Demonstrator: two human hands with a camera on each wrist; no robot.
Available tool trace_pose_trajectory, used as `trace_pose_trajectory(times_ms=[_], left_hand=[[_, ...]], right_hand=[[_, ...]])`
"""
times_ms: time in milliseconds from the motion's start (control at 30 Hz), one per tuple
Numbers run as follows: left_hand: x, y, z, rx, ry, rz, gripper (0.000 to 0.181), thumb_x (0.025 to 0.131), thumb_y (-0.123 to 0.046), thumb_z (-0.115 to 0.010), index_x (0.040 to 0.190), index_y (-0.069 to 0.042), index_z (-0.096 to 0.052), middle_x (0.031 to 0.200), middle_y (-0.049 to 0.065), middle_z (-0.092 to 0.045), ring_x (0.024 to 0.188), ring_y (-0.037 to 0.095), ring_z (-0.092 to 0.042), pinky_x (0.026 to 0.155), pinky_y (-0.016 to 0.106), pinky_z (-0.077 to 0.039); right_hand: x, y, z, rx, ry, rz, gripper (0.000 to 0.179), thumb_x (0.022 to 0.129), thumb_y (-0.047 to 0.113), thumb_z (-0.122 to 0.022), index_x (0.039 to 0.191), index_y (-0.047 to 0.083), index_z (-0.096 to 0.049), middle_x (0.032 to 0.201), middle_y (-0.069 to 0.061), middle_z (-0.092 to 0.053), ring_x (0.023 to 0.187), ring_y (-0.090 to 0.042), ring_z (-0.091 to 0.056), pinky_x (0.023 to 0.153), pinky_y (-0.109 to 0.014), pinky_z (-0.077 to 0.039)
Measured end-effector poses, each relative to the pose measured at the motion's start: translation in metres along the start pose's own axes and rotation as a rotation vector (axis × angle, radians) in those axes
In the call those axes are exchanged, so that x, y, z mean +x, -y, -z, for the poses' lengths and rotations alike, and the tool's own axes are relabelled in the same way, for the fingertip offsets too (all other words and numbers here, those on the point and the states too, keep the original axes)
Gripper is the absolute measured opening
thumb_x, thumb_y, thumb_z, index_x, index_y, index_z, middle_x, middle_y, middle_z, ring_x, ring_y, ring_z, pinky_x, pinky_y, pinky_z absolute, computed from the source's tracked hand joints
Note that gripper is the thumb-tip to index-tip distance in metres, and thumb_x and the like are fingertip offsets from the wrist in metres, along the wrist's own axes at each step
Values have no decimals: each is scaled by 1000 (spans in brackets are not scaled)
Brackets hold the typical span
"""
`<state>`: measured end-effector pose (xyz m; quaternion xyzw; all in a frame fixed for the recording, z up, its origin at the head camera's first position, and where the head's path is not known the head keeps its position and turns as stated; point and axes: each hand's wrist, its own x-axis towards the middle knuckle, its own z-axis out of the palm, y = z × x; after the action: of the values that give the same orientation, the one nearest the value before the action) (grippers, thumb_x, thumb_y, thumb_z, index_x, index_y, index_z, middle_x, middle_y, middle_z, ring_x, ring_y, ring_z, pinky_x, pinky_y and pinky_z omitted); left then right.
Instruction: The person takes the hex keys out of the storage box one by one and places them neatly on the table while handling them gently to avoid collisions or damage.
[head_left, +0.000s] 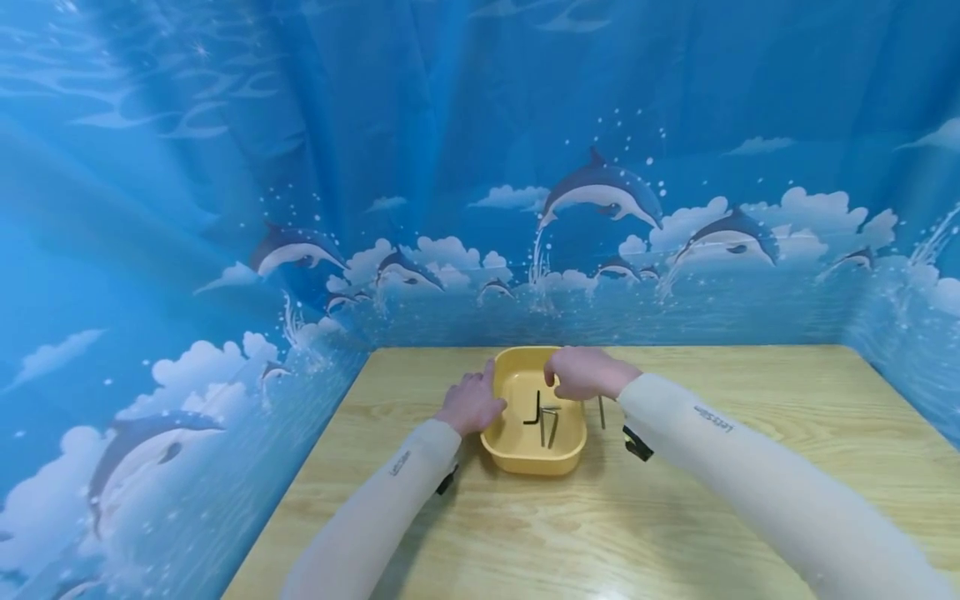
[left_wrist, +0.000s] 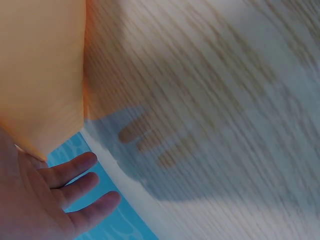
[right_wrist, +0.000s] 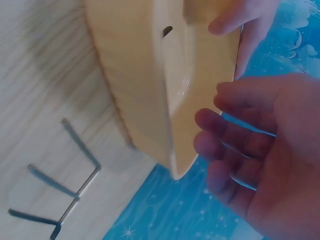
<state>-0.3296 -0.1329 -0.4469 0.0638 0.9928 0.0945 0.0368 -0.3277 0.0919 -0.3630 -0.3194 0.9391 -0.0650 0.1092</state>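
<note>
A yellow plastic basin [head_left: 534, 466] stands on the table with several L-shaped hex keys inside, a black one [head_left: 537, 410] and silver ones [head_left: 553, 429]. My left hand [head_left: 472, 403] holds its left rim, thumb over the inside and other fingers along the outer wall; in the left wrist view three fingers [left_wrist: 80, 175] stick out beside the wall. Above the far right rim is my right hand [head_left: 585, 372], fingers loosely bent with nothing between them in the right wrist view. More silver hex keys [right_wrist: 82, 145] lie in a row on the table, right of the basin.
The pale wooden table [head_left: 750, 467] reaches back to a blue curtain [head_left: 465, 167] printed with dolphins, which also hangs along the left and right sides. A black wrist camera [head_left: 637, 443] sits under the right sleeve.
</note>
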Motion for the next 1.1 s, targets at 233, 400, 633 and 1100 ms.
trace_pose_trajectory(times_ms=[233,400,633,1100], left_hand=[[-2,1,2,9,-5,-24,85,98,-44,-54,163,-12,-9,149,20,-50,136,37,-48,109,56,-43],[-2,3,1,1,-3,-20,84,99,-43,-54,163,-13,-9,150,19,-49,137,37,-47,108,56,-43],[-1,2,2,9,-7,-30,83,100,-44,-53,163,-14,-9,149,17,-51,137,35,-48,106,56,-45],[-1,2,3,13,-8,-26,83,100,-44,-53,164,-14,-10,150,17,-50,138,34,-47,107,56,-45]], right_hand=[[28,8,-3,-2,68,29,22,94,6,-65,112,12,-74,118,-6,-71,104,-22,-66,86,-40,-57],[45,11,-9,-46,81,35,32,91,-5,-59,114,11,-74,117,-6,-71,105,-24,-66,88,-38,-57],[60,17,-12,-101,100,21,24,95,0,-62,110,11,-76,104,0,-73,91,-16,-64,82,-35,-57],[87,19,-31,-288,133,-18,21,98,7,-62,78,12,-68,68,0,-60,59,-13,-49,56,-29,-44]])
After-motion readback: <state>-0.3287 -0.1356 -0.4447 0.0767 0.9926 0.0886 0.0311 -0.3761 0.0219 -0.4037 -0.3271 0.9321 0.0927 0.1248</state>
